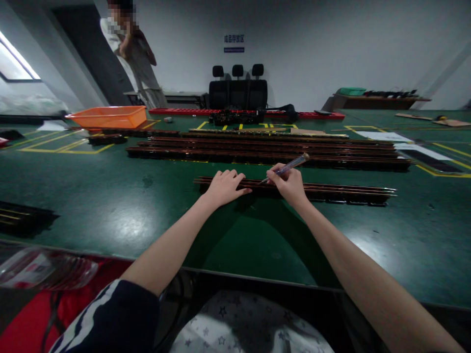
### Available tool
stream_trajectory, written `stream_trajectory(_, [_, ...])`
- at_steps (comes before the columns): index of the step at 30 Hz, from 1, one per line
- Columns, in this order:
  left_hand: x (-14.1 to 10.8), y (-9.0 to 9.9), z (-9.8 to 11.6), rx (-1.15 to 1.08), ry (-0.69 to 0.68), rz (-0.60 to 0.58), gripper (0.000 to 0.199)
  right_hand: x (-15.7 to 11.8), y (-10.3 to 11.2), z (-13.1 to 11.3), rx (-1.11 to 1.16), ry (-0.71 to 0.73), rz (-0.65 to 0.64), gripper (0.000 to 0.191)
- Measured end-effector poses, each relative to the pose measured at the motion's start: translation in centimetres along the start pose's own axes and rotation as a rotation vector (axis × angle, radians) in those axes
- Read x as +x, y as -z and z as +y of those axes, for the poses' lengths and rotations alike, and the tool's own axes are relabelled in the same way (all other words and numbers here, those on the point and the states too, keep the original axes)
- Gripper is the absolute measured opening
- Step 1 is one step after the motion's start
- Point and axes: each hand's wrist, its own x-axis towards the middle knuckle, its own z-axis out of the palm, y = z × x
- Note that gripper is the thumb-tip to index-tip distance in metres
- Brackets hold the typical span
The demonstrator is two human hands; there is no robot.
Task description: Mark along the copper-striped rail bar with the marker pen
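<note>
Basically, both hands were on the near bundle of long, thin strips [346, 192], which lay crosswise on the green worktable [158, 171], right in front of me. My left hand [225, 189] sat palm down over the bundle's left part, fingers slightly spread and thumb stretched out along the near side. My right hand [292, 187] pinched a slim tool with a clear handle [295, 162], screwdriver or awl, couldn't tell which; it slanted, thin tip down at the strips just beside my left fingers. Exact contact at the tip was too small to confirm.

Main risk, my judgement: a slip. The strips looked narrow and glossy, so a sideways push could have sent the tip off an edge and into my left thumb or fingertips. Pressing too hard could have scratched or bent a strip. The right end of the bundle had no hand on it, so uneven force might have swung it round or fanned the strips apart, their ends already looking slightly uneven. A hard shove away from me could have knocked it into the larger stack of strips [265, 149] lying just behind, mixing the two.

Farther back: an orange bin [128, 117] at the left, white sheets [384, 136] at the right, a black three-headrest seat [238, 94] and a standing person [142, 59], well apart from my hands.
</note>
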Motion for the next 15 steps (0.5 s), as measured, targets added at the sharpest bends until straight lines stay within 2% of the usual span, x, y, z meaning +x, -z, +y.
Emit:
stream_trajectory(6, [0.0,-0.2,0.2,0.018,-0.022,0.013,0.057,-0.2,-0.2,0.0,0.022,0.008,-0.004,0.019])
stream_trajectory(11, [-0.1,-0.1,0.6,0.009,-0.046,0.029,0.052,-0.5,-1.5,-0.3,0.092,0.072,-0.137,0.018])
stream_trajectory(15, [-0.1,-0.2,0.6,0.004,-0.047,0.04,0.049,-0.5,-1.5,-0.4,0.047,0.047,-0.099,0.016])
